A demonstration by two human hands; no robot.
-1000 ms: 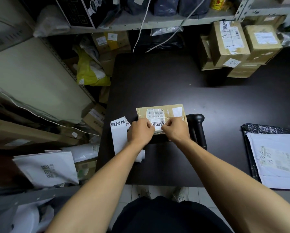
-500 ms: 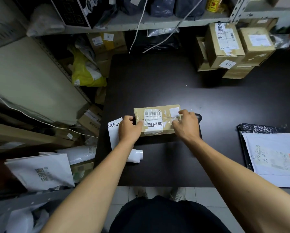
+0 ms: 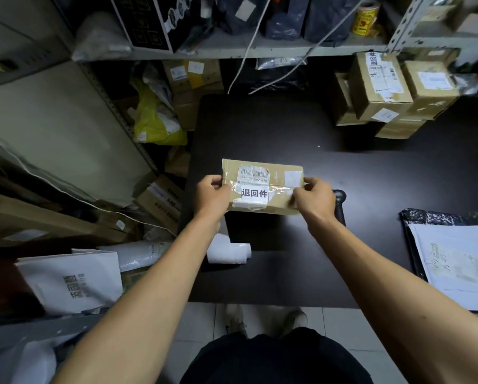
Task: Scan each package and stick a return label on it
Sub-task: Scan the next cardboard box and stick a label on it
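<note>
One flat cardboard package (image 3: 262, 187), taped and glossy, is held above the left half of the dark table (image 3: 371, 189). The left hand (image 3: 211, 194) grips its left end, the right hand (image 3: 314, 199) its right end, fingers curled round the edges. It bears two labels: one barcode label (image 3: 254, 174) and one white return label (image 3: 254, 194). One white label roll (image 3: 228, 252) lies near the front edge; about five cardboard boxes (image 3: 393, 92) are stacked at the far right corner.

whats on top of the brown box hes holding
On the box top: a barcode sticker, a white return label printed in black characters, a small blank white sticker and shiny tape. The left hand and right hand cover both ends.
</note>
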